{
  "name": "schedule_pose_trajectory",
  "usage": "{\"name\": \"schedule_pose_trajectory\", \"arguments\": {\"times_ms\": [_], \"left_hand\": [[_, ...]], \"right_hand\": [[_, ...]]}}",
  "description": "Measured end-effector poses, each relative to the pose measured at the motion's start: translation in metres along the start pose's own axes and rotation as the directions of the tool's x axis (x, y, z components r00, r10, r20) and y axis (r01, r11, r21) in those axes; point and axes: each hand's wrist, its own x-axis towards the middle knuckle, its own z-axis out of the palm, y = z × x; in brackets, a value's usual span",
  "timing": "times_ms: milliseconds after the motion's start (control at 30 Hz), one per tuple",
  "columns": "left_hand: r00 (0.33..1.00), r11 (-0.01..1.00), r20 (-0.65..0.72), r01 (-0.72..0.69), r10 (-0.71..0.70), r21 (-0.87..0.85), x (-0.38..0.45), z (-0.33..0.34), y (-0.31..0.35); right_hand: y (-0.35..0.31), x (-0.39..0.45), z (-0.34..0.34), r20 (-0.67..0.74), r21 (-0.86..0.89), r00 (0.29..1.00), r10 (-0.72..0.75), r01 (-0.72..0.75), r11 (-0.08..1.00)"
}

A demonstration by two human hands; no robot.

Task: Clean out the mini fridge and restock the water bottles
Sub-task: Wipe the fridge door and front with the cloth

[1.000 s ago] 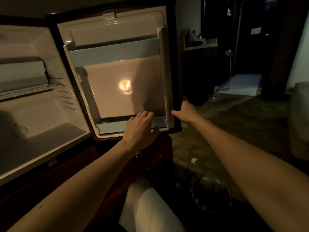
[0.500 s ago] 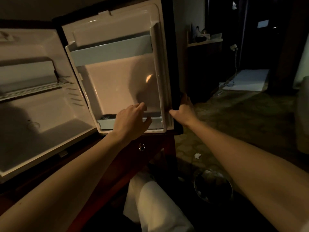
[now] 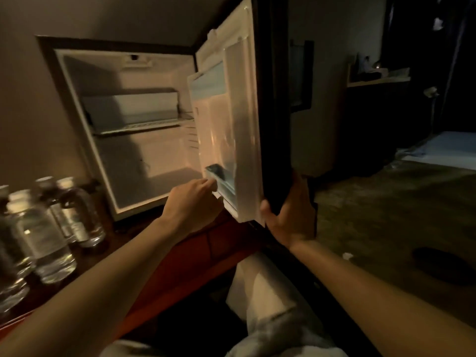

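The mini fridge (image 3: 144,161) stands open on a dark wooden cabinet, with its white interior bare apart from a wire shelf (image 3: 144,126). Its door (image 3: 231,119) is swung partway round, seen almost edge-on. My left hand (image 3: 192,204) reaches to the door's lower bin (image 3: 219,177), fingertips touching its front rail. My right hand (image 3: 289,217) grips the door's dark outer edge near its bottom corner. Several water bottles (image 3: 51,222) stand on the cabinet top at the left.
The reddish cabinet front (image 3: 185,256) is below the fridge. My leg in light trousers (image 3: 268,300) is at the bottom centre. At the right are patterned carpet, a dark round bin (image 3: 443,264) and a scrap of paper (image 3: 347,255).
The door has swung from facing me to nearly edge-on, and the view has shifted left, bringing the bottles in. My right hand now wraps the door edge lower down; my left stays at the lower bin.
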Motion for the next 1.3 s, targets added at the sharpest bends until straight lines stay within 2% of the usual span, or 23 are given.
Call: {"name": "schedule_pose_trajectory", "arguments": {"times_ms": [133, 200, 333, 500, 700, 833, 933, 1133, 1300], "left_hand": [[0.994, 0.992, -0.026, 0.104, -0.102, 0.074, -0.036, -0.018, -0.051], [0.981, 0.977, -0.024, 0.196, -0.195, 0.08, -0.054, -0.024, -0.078], [0.932, 0.925, -0.03, 0.363, -0.362, 0.108, -0.095, -0.037, -0.114], [0.873, 0.864, -0.032, 0.487, -0.487, 0.123, -0.127, -0.043, -0.143], [0.873, 0.863, -0.042, 0.486, -0.485, 0.135, -0.129, -0.024, -0.162], [0.874, 0.866, -0.021, 0.484, -0.485, 0.128, -0.124, -0.008, -0.166], [0.863, 0.856, -0.006, 0.501, -0.505, 0.127, -0.123, 0.001, -0.168], [0.831, 0.829, 0.052, 0.544, -0.554, 0.131, -0.117, 0.012, -0.169], [0.804, 0.808, 0.092, 0.578, -0.588, 0.117, -0.104, 0.019, -0.162]], "right_hand": [[-0.054, -0.024, 0.04, 0.002, 0.057, 0.997, -0.081, 0.081, 0.995], [-0.079, -0.031, 0.063, 0.063, 0.1, 0.993, -0.104, 0.097, 0.99], [-0.109, -0.041, 0.113, 0.071, 0.087, 0.972, -0.225, 0.218, 0.972], [-0.143, -0.041, 0.161, 0.103, 0.073, 0.957, -0.27, 0.263, 0.962], [-0.16, -0.033, 0.205, 0.122, 0.078, 0.953, -0.279, 0.271, 0.959], [-0.165, -0.031, 0.224, 0.197, 0.081, 0.93, -0.312, 0.302, 0.95], [-0.165, -0.027, 0.236, 0.255, 0.093, 0.9, -0.353, 0.341, 0.936], [-0.164, -0.008, 0.26, 0.284, 0.142, 0.842, -0.458, 0.435, 0.889], [-0.16, 0.004, 0.282, 0.402, 0.154, 0.773, -0.491, 0.472, 0.868]]}}
